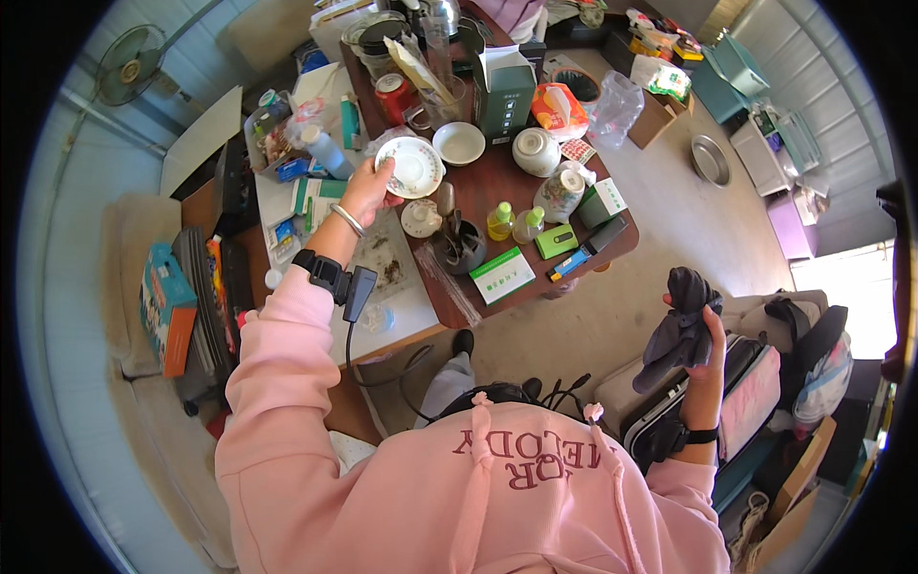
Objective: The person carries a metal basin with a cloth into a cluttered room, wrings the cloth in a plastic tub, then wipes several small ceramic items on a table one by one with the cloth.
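My left hand (369, 192) reaches out over the table edge and grips the near-left rim of a white floral porcelain dish (409, 168), thumb on top. A plain white bowl (459, 144) stands just right of the dish. Below it lies a small floral lid with a knob (421, 218), beside a dark pot holding utensils (461, 247). Off to the right, above the floor, my right hand (711, 343) clutches a crumpled dark grey cloth (678, 323). An upturned bowl (536, 152) and a floral jar (561, 196) stand farther right on the brown table (473, 188).
Two green-capped bottles (501, 220), a green-and-white box (503, 276) and a blue-and-black utility knife (587, 249) lie near the table's front. Behind stand a red can (394, 98), a dark green carton (508, 100) and an orange tissue pack (559, 111). A suitcase (656, 423) is beside my right arm.
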Demonstrator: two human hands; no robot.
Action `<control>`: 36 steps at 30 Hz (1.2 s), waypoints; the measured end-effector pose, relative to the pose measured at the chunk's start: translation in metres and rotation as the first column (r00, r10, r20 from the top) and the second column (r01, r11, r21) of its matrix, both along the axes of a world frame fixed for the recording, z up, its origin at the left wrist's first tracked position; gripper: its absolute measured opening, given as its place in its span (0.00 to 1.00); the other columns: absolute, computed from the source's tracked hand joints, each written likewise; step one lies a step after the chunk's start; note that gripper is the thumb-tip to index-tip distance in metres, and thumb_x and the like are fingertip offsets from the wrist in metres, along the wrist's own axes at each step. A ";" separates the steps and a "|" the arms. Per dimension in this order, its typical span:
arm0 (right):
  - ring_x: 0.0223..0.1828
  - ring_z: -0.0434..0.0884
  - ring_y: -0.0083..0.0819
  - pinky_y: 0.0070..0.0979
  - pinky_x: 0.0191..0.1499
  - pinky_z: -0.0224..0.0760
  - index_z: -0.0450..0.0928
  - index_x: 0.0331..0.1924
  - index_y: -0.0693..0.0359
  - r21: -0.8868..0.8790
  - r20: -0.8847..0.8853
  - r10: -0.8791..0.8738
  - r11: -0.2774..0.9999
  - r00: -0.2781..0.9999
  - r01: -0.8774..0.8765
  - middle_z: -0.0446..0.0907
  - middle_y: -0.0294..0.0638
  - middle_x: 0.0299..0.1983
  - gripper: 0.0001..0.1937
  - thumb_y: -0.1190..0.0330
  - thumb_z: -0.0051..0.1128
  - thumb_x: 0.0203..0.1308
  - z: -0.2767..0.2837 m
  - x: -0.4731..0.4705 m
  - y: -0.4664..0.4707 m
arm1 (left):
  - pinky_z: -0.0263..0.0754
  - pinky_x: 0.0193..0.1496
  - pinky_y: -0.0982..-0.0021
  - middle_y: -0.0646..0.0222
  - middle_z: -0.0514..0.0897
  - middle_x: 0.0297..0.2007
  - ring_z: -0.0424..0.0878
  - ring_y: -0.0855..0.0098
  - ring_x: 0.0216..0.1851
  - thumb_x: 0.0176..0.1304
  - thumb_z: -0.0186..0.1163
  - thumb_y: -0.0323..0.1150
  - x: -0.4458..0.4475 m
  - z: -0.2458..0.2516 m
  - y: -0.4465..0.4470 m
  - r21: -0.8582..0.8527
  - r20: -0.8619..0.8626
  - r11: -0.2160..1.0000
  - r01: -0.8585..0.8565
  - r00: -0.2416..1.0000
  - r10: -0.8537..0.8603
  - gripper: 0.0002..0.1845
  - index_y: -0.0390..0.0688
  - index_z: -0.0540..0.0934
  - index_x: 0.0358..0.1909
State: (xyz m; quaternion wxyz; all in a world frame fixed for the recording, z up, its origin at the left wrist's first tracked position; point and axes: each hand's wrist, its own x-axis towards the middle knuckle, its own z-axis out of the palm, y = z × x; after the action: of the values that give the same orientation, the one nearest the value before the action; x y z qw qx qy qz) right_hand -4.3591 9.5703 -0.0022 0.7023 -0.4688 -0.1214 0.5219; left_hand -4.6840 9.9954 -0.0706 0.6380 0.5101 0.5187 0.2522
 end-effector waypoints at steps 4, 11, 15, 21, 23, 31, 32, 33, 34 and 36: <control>0.46 0.78 0.37 0.32 0.49 0.72 0.60 0.62 0.67 0.006 -0.022 -0.103 0.995 0.994 0.103 0.71 0.55 0.55 0.29 0.62 0.48 0.58 -0.009 -0.009 0.003 | 0.76 0.19 0.76 0.67 0.80 0.33 0.79 0.77 0.24 0.65 0.54 0.37 0.024 -0.013 0.024 0.187 0.028 0.962 0.201 0.977 -0.210 0.15 0.37 0.73 0.48; 0.44 0.78 0.34 0.30 0.48 0.73 0.62 0.60 0.69 -0.098 0.070 -0.183 0.977 0.981 0.189 0.73 0.53 0.53 0.27 0.63 0.48 0.60 -0.014 -0.030 0.017 | 0.72 0.22 0.72 0.63 0.80 0.22 0.79 0.74 0.20 0.60 0.58 0.37 0.079 -0.023 0.049 0.477 -0.547 0.443 0.759 0.651 -0.526 0.13 0.37 0.79 0.38; 0.43 0.79 0.33 0.30 0.46 0.74 0.63 0.59 0.70 -0.151 0.133 -0.225 0.958 0.965 0.244 0.75 0.52 0.52 0.25 0.64 0.50 0.60 -0.008 -0.051 0.040 | 0.73 0.34 0.62 0.57 0.81 0.26 0.80 0.57 0.30 0.51 0.65 0.38 0.102 -0.041 0.049 0.523 -0.638 0.263 0.811 0.577 -0.510 0.14 0.40 0.79 0.35; 0.40 0.80 0.32 0.29 0.43 0.75 0.63 0.59 0.69 -0.196 0.128 -0.262 0.939 0.957 0.284 0.75 0.49 0.50 0.24 0.62 0.47 0.63 -0.011 -0.046 0.013 | 0.73 0.33 0.60 0.56 0.81 0.27 0.80 0.55 0.30 0.53 0.63 0.38 0.111 -0.061 0.046 0.494 -0.685 0.072 0.866 0.439 -0.581 0.13 0.41 0.75 0.34; 0.40 0.80 0.32 0.29 0.43 0.75 0.64 0.59 0.69 -0.194 0.119 -0.279 0.935 0.953 0.298 0.76 0.49 0.50 0.24 0.61 0.46 0.64 -0.013 -0.042 0.003 | 0.72 0.32 0.59 0.57 0.81 0.26 0.79 0.55 0.29 0.55 0.61 0.40 0.112 -0.062 0.044 0.457 -0.772 -0.026 0.889 0.382 -0.509 0.13 0.42 0.75 0.35; 0.40 0.80 0.32 0.30 0.43 0.76 0.65 0.57 0.70 -0.187 0.057 -0.237 0.952 0.970 0.243 0.76 0.50 0.49 0.23 0.62 0.47 0.64 -0.014 -0.042 0.006 | 0.76 0.29 0.60 0.59 0.81 0.28 0.81 0.58 0.28 0.58 0.54 0.39 0.116 -0.073 0.036 0.315 -0.933 -0.234 0.920 0.256 -0.251 0.13 0.38 0.74 0.36; 0.40 0.80 0.32 0.29 0.43 0.76 0.65 0.57 0.70 -0.204 0.102 -0.283 0.932 0.954 0.299 0.76 0.49 0.49 0.23 0.62 0.46 0.64 -0.012 -0.046 0.016 | 0.76 0.29 0.61 0.58 0.81 0.29 0.81 0.58 0.27 0.58 0.54 0.37 0.115 -0.075 0.035 0.335 -0.933 -0.259 0.906 0.281 -0.225 0.12 0.38 0.74 0.37; 0.39 0.80 0.31 0.29 0.42 0.76 0.65 0.57 0.69 -0.210 0.111 -0.290 0.928 0.951 0.307 0.77 0.49 0.48 0.23 0.61 0.45 0.65 -0.013 -0.041 0.005 | 0.76 0.28 0.61 0.58 0.81 0.29 0.81 0.58 0.27 0.58 0.53 0.36 0.113 -0.076 0.035 0.338 -0.935 -0.284 0.897 0.287 -0.208 0.12 0.37 0.74 0.37; 0.38 0.80 0.31 0.28 0.41 0.76 0.65 0.58 0.69 -0.206 0.096 -0.261 0.939 0.961 0.275 0.77 0.48 0.48 0.22 0.61 0.44 0.65 -0.011 -0.045 0.015 | 0.76 0.25 0.62 0.59 0.80 0.29 0.80 0.58 0.26 0.56 0.52 0.33 0.111 -0.076 0.035 0.405 -0.911 -0.290 0.867 0.355 -0.212 0.13 0.38 0.74 0.42; 0.38 0.81 0.30 0.28 0.41 0.76 0.65 0.58 0.68 -0.202 0.111 -0.293 0.929 0.950 0.310 0.77 0.48 0.48 0.22 0.61 0.44 0.65 -0.011 -0.044 0.014 | 0.76 0.27 0.61 0.61 0.79 0.32 0.80 0.58 0.27 0.56 0.54 0.35 0.107 -0.072 0.039 0.460 -0.881 -0.354 0.814 0.371 -0.292 0.15 0.41 0.74 0.45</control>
State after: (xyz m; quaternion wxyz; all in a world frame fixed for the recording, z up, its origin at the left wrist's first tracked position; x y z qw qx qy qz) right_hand -4.4030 9.5848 -0.0127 0.7133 -0.5759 -0.0179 0.3990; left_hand -4.5770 10.0345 -0.1426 0.0385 0.9987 -0.0210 0.0263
